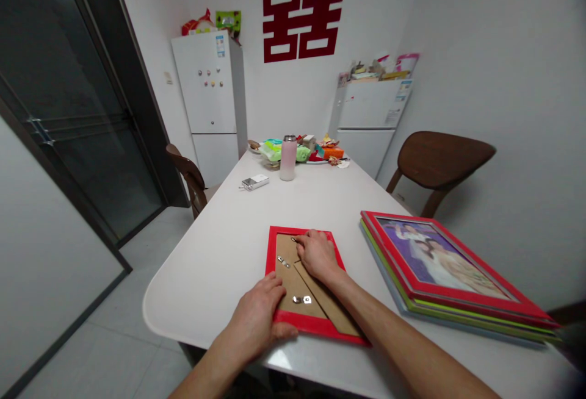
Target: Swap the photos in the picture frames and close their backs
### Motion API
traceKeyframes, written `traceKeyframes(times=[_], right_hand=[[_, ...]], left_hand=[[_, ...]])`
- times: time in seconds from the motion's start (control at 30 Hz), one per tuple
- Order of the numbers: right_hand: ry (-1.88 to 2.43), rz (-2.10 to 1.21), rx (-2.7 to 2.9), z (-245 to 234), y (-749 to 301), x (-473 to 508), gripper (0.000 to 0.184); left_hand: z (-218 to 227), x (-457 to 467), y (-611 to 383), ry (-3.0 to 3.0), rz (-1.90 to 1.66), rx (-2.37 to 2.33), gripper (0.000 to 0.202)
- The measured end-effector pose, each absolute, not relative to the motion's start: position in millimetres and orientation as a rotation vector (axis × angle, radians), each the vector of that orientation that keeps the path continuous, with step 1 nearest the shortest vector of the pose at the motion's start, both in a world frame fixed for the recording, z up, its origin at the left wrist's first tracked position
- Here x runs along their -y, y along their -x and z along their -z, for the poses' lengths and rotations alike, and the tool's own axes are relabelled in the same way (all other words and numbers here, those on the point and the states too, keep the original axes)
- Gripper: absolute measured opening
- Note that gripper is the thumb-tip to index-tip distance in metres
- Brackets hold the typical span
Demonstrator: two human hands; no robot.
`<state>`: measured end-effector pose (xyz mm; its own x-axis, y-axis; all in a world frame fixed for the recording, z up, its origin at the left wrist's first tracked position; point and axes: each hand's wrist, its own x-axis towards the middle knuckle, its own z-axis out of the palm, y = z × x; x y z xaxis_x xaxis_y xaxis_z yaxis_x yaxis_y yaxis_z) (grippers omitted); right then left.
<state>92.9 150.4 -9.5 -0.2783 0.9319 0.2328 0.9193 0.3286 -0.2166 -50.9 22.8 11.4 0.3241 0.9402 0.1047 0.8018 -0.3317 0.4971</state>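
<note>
A red picture frame (pixel 276 241) lies face down on the white table (pixel 320 204), its brown cardboard back (pixel 289 277) showing with small metal clips. My left hand (pixel 255 319) grips the frame's near left corner, fingers on the backing and thumb along the red edge. My right hand (pixel 315 254) rests on the far part of the backing, fingertips pressed on a metal clip near the top edge.
A stack of framed pictures (pixel 451 271) lies to the right, a red one on top. Farther back stand a pink bottle (pixel 288 157), a small silver device (pixel 255 182) and snack packets (pixel 315 146). Wooden chairs (pixel 439 161) flank the table; two white fridges stand behind.
</note>
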Motion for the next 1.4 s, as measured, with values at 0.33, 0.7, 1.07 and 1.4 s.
traceKeyframes(times=[0.33, 0.7, 1.07, 1.4], right_hand=[[1.391, -0.221, 2.531, -8.0, -157.2, -130.7, 0.030], [1.447, -0.119, 2.429, 2.7, -156.4, -127.2, 0.026], [1.456, -0.176, 2.414, -7.6, -143.9, -86.7, 0.034], [1.490, -0.267, 2.325, -13.9, -143.4, -80.5, 0.038]], left_hand=[[-10.3, -23.2, 51.9, -2.227, -0.533, -1.533, 0.061], [-12.7, -25.8, 46.8, -2.232, -0.509, -1.520, 0.057], [-11.6, -24.8, 44.9, -2.236, -0.482, -1.563, 0.058], [-5.5, -23.7, 46.8, -1.840, -0.957, -1.448, 0.059]])
